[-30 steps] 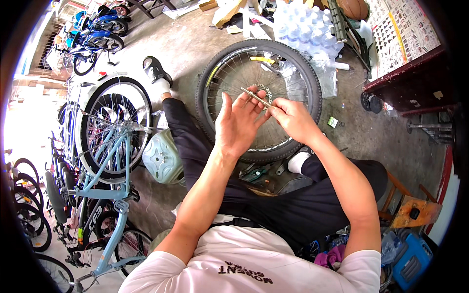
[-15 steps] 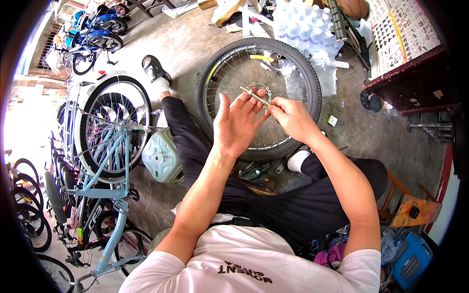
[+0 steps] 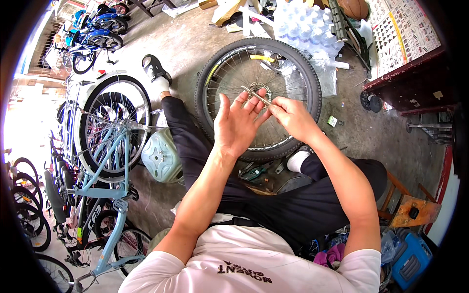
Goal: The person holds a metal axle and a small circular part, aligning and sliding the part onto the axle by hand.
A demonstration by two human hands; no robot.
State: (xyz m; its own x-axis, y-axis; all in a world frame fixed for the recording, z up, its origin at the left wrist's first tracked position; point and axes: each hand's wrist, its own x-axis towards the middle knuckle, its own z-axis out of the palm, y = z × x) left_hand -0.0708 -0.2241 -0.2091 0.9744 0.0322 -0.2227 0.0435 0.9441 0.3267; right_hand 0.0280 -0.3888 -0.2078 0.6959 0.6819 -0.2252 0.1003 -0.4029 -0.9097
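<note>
My right hand (image 3: 291, 116) is closed in a pinch on one end of a thin metal axle rod (image 3: 257, 96). The rod slants up to the left, with its far part lying across the fingers of my left hand (image 3: 237, 124). That hand is palm up, thumb held apart and fingers stretched, not wrapped round the rod. Just beyond both hands, a bicycle wheel (image 3: 316, 88) with a knobbly black tyre lies flat on the floor between my legs. Its hub is partly hidden behind my fingers and the rod.
Tools (image 3: 254, 173) lie by the wheel's near edge. At my left are a pale blue stool (image 3: 159, 155) and a light blue bicycle (image 3: 111, 194) among several others. Wrapped bottles (image 3: 305, 27) stand beyond the wheel. A wooden chair (image 3: 415, 211) and blue case (image 3: 412, 259) are at right.
The rod's far end has turned slightly across my left fingers, and those fingers have shifted a little. Both arms and the wheel stay where they were.
</note>
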